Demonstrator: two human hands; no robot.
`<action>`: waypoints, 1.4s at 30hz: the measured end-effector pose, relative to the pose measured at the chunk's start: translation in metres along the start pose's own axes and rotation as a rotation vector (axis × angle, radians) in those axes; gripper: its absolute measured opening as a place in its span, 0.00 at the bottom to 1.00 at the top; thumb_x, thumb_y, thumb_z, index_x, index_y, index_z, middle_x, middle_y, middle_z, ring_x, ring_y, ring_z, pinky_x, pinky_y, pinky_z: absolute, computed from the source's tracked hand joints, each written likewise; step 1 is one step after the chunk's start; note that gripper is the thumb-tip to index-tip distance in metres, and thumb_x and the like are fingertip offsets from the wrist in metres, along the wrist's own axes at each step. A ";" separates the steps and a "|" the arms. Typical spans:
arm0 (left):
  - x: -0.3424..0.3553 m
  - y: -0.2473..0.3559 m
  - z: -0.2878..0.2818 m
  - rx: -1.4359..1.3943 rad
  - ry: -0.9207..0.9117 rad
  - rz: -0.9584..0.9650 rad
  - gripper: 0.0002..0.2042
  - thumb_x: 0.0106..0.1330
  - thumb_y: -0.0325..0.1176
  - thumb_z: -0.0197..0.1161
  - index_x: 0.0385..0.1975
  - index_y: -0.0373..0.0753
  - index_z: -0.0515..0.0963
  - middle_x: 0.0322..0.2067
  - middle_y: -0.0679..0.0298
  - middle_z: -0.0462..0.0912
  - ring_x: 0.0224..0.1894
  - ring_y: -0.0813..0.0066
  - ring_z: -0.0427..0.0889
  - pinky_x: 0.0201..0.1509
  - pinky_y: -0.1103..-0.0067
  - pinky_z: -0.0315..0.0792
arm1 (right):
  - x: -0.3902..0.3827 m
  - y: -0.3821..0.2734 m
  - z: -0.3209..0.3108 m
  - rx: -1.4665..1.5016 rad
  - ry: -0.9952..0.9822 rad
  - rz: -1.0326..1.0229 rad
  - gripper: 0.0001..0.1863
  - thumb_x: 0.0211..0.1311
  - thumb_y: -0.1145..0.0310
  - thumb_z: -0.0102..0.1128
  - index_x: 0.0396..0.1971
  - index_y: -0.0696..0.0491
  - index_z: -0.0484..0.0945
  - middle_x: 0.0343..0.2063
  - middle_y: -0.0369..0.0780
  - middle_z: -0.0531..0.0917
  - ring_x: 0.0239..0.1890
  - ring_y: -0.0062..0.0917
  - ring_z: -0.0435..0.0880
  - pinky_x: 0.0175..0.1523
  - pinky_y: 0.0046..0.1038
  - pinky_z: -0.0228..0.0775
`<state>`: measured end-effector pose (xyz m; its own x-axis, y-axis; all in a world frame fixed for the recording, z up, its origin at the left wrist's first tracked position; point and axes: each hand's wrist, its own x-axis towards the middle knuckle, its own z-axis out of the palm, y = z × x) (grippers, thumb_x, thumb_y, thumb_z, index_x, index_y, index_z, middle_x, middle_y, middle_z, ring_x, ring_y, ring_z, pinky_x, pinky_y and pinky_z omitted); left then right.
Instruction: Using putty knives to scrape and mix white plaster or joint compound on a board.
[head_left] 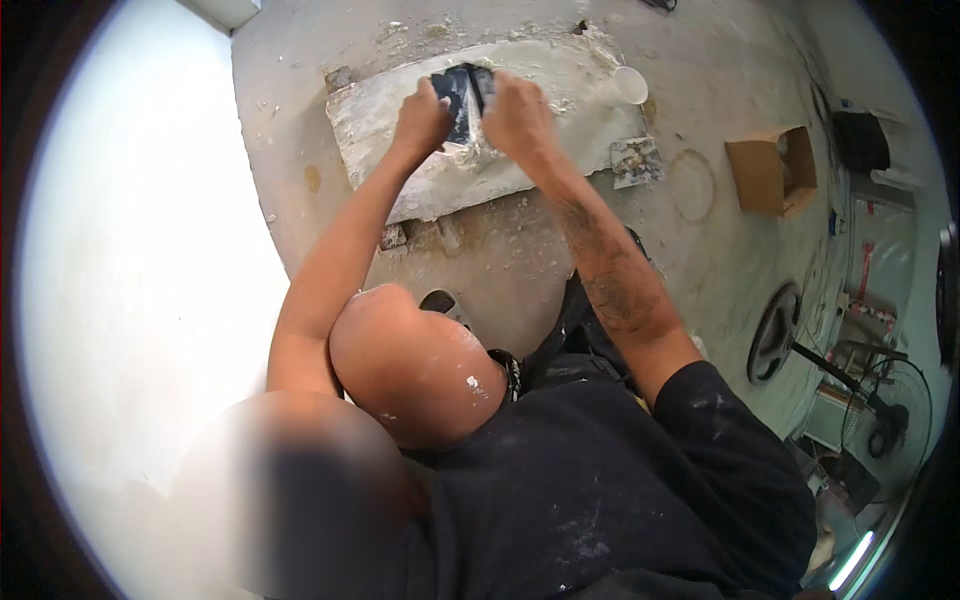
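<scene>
My left hand [422, 120] is closed on the edge of a dark flat scraper [457, 100] streaked with white paste. Close beside it, my right hand [517, 112] grips a second, narrower dark blade [484, 86], mostly covered by the fingers. The two blades meet or nearly meet; I cannot tell whether they touch. Both are over a pale board [385, 190] on the floor, thickly smeared with white paste. Some paste lies just below the blades. A white cup [628, 86] lies tipped at the board's right end.
A crumpled printed scrap [637, 162] lies by the board's right corner. Farther right stand an open cardboard box [755, 178] and a pedestal fan [885, 420] with a round base [774, 335]. A white wall [130, 250] rises along my left. My bent knee [400, 350] is between my arms.
</scene>
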<state>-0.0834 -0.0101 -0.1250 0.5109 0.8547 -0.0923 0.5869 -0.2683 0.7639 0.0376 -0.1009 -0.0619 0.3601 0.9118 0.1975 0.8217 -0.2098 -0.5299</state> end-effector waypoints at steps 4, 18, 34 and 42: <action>0.001 -0.005 -0.017 0.303 0.081 0.156 0.14 0.56 0.33 0.56 0.42 0.35 0.70 0.30 0.43 0.80 0.34 0.45 0.80 0.40 0.59 0.73 | 0.016 0.052 -0.039 -0.143 0.074 0.154 0.11 0.51 0.68 0.61 0.31 0.61 0.77 0.30 0.54 0.80 0.35 0.47 0.80 0.40 0.39 0.71; -0.023 -0.012 -0.021 0.359 0.286 0.865 0.06 0.45 0.23 0.58 0.23 0.41 0.71 0.29 0.65 0.74 0.35 0.65 0.75 0.36 0.71 0.74 | -0.052 0.041 -0.049 0.033 -0.209 -0.434 0.08 0.45 0.83 0.51 0.28 0.61 0.75 0.29 0.45 0.75 0.34 0.42 0.76 0.39 0.39 0.69; -0.041 -0.016 -0.038 0.246 0.336 0.574 0.12 0.47 0.23 0.57 0.33 0.41 0.72 0.28 0.56 0.78 0.31 0.55 0.79 0.35 0.64 0.74 | 0.048 0.088 -0.015 -0.029 -0.127 -0.426 0.05 0.47 0.77 0.56 0.26 0.62 0.74 0.32 0.46 0.77 0.39 0.43 0.77 0.44 0.38 0.69; -0.020 0.039 -0.069 0.206 0.147 0.376 0.13 0.48 0.38 0.65 0.31 0.39 0.80 0.27 0.52 0.81 0.31 0.51 0.80 0.36 0.66 0.73 | -0.001 0.073 0.004 -0.194 -0.074 -0.911 0.04 0.42 0.73 0.57 0.19 0.54 0.71 0.28 0.37 0.69 0.33 0.28 0.73 0.38 0.29 0.71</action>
<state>-0.1136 -0.0069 -0.0492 0.6265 0.7310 0.2704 0.4980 -0.6423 0.5826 0.0958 -0.1162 -0.1042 -0.4832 0.7724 0.4122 0.8351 0.5481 -0.0481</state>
